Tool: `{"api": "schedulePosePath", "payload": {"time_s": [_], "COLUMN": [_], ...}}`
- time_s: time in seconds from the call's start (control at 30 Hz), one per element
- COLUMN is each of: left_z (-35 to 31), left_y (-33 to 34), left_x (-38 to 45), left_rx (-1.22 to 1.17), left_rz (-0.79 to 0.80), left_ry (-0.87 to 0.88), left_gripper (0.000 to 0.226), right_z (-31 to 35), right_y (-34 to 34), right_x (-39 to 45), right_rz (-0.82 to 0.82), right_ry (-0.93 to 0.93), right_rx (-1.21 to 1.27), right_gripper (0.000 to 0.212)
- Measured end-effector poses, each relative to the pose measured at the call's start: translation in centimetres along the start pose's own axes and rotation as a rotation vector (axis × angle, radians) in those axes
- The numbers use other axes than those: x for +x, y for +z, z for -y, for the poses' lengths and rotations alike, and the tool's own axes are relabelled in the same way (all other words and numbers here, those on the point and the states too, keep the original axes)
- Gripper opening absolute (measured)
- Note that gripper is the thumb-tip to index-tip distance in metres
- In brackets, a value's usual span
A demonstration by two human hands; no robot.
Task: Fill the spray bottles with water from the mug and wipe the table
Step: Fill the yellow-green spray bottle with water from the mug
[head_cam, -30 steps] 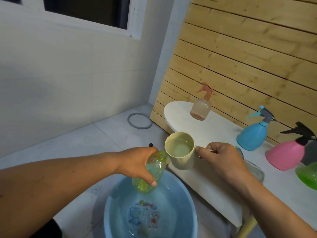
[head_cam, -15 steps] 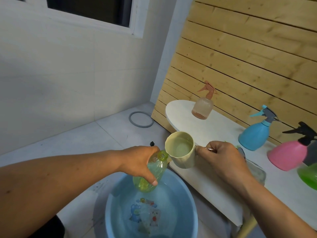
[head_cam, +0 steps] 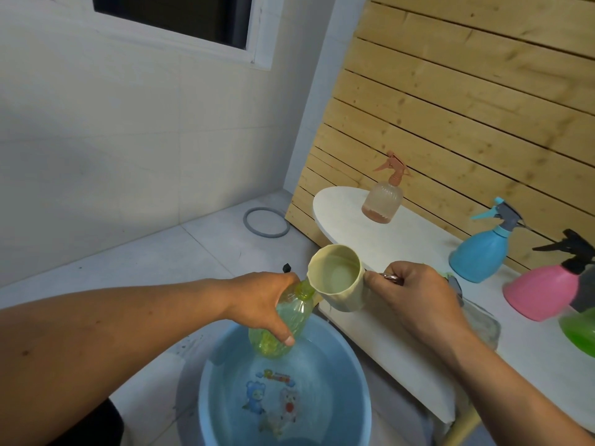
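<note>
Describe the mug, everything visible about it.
The mug is cream, plastic-looking, with a faceted wall and round rim. It holds water and tilts toward the green bottle, its lip at the bottle's open neck. The right hand holds it by the handle side, above the table edge and blue basin.

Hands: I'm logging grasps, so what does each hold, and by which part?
Left hand grips the green bottle round its body; right hand holds the mug by its handle.

Green bottle [head_cam: 579, 329] cut by the right edge, mug handle [head_cam: 391, 278] hidden under fingers
</note>
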State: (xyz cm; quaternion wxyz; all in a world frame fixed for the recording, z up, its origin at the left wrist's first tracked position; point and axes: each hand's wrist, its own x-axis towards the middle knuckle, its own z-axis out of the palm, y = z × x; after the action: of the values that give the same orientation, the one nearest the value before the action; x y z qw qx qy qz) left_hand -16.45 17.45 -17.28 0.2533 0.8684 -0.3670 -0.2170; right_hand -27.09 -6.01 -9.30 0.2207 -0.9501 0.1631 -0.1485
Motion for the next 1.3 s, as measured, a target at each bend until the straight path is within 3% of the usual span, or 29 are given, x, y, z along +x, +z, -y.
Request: {"api": "schedulePosePath", "payload": {"time_s": [1.3], "left_z": [0.3], "left_y": [0.2], "left_x": [-0.1], "left_rx": [-0.015], "left_rz": [-0.008], "left_ry": [0.016], "left_gripper": [0.082], "right_z": [1.2], "right_y": [-0.2], "right_x": [-1.0], "right_rz": [-0.036], "right_ry": [-0.083], "right_rx": [-0.042], "right_gripper": [0.044]}}
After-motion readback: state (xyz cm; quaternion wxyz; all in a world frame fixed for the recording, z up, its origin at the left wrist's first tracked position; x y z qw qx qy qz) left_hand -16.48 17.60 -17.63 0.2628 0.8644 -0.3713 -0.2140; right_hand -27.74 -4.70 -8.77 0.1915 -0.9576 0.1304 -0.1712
